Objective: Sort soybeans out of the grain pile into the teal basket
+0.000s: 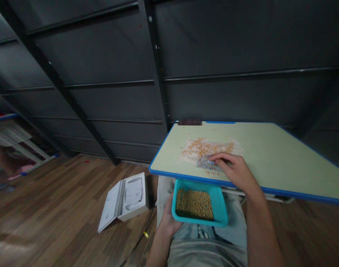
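My left hand (168, 216) grips the left side of a teal plastic basin (220, 207), held over my lap at the table's front edge. Its fingers are mostly hidden beneath the basin. A layer of round yellowish beans (196, 204) lies in it. Over the table, my right hand (231, 167) pinches a clear plastic piece (205, 162) with bluish marks; whether it is a bag or a small container I cannot tell. That piece rests at the front of a spread of white grains (187, 157) mixed with orange-yellow kernels (201, 148). A few loose kernels lie near the edge.
The pale green tabletop (286, 159) has a blue rim. A dark object (190, 122) stands at its back edge, before a dark panelled wall (116, 107). On the wooden floor lie an opened white box (134, 194) and a black cable (140, 239). Another table (12, 135) stands far left.
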`<action>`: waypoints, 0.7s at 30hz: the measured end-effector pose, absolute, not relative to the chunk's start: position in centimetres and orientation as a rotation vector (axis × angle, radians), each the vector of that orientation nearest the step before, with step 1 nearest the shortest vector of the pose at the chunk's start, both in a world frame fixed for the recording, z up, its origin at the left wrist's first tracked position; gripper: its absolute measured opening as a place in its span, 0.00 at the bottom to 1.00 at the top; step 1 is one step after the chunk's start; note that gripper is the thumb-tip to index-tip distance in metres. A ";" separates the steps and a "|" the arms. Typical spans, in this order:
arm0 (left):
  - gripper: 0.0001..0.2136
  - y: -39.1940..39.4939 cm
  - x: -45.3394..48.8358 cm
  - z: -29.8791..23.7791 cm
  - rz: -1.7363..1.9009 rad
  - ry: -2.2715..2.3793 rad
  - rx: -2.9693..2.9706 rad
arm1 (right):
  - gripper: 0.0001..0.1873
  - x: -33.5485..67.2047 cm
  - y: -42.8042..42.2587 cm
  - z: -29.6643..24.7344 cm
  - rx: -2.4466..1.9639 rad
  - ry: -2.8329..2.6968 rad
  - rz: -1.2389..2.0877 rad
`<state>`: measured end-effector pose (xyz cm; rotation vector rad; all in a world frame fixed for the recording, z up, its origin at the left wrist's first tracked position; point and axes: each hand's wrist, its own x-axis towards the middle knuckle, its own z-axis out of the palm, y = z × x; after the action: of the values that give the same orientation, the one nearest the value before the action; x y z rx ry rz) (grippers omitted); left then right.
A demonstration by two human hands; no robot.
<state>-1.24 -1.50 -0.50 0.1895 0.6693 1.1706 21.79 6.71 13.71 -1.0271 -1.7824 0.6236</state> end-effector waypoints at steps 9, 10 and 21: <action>0.16 -1.2 -1.5 -1.3 1.149 0.632 0.157 | 0.13 21.9 6.8 13.8 -1.047 -1.814 0.594; 0.16 -1.2 -1.5 -1.4 1.143 0.625 0.159 | 0.13 21.9 6.8 13.8 -1.045 -1.816 0.592; 0.16 -1.2 -1.6 -1.5 1.155 0.608 0.156 | 0.13 21.9 6.7 13.7 -1.054 -1.814 0.596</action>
<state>-1.57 -1.22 -1.51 0.1556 0.6076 1.1548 21.95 6.73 13.67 -1.0539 -1.8143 0.5958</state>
